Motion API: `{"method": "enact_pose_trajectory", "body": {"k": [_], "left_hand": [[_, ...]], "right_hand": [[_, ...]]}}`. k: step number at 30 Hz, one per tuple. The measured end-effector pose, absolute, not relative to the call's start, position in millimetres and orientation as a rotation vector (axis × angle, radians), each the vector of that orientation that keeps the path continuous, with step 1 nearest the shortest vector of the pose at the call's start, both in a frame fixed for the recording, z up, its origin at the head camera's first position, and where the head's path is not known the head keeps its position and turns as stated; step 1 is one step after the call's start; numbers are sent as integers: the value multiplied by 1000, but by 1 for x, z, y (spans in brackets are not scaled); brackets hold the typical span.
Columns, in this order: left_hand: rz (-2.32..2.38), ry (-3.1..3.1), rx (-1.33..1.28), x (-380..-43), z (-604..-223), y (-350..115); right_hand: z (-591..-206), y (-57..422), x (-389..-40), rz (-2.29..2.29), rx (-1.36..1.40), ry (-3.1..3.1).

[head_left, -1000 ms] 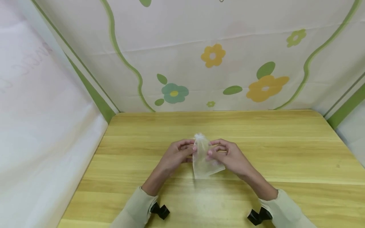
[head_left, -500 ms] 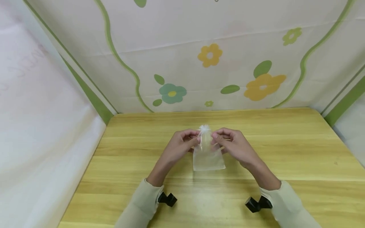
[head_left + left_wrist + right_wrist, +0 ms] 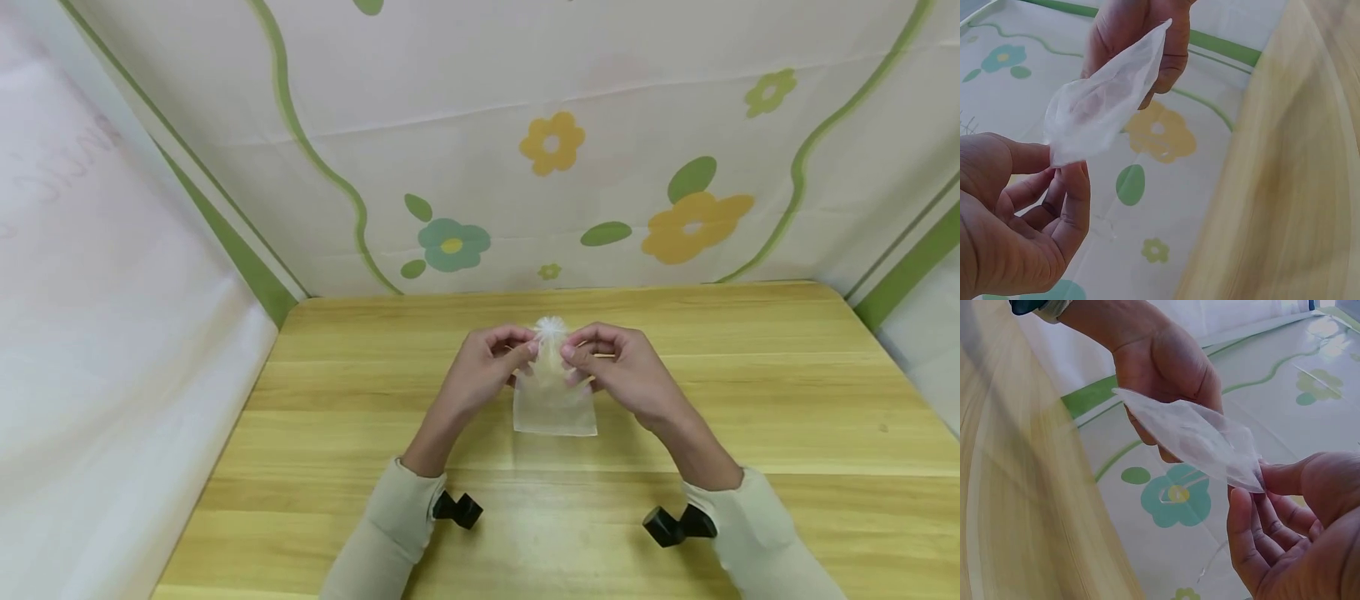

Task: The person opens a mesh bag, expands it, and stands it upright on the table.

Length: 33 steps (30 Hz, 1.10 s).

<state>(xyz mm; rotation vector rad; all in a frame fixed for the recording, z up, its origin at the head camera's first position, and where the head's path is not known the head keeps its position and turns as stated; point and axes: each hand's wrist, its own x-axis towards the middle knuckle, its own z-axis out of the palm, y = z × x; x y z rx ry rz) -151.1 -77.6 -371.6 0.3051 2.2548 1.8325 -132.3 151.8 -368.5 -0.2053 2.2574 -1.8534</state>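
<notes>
The left hand point(image 3: 482, 367) and right hand point(image 3: 627, 369) pinch a sheer organza pouch point(image 3: 555, 412), ruffled end far, above the wooden surface point(image 3: 555, 525).

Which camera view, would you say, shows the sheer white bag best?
The head view: it shows the bag from gathered top to straight bottom edge. Both wrist views show it foreshortened, its gathered top out of sight.

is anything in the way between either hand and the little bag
Nothing visible is. The left hand and right hand both pinch the bag directly, one at each side just below its gathered top, with no other object between fingers and fabric.
</notes>
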Motion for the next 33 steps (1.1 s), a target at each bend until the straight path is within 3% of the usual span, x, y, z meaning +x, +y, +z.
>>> {"method": "enact_pose_trajectory", "body": {"k": [24,33], "left_hand": [[2055,2232,321,-152,-375,-80],[1862,2359,464,-152,-375,-80]], "right_hand": [[-369,163,-136,-1942,-211,2363],[-369,165,-136,-1767,-361,2392]]}}
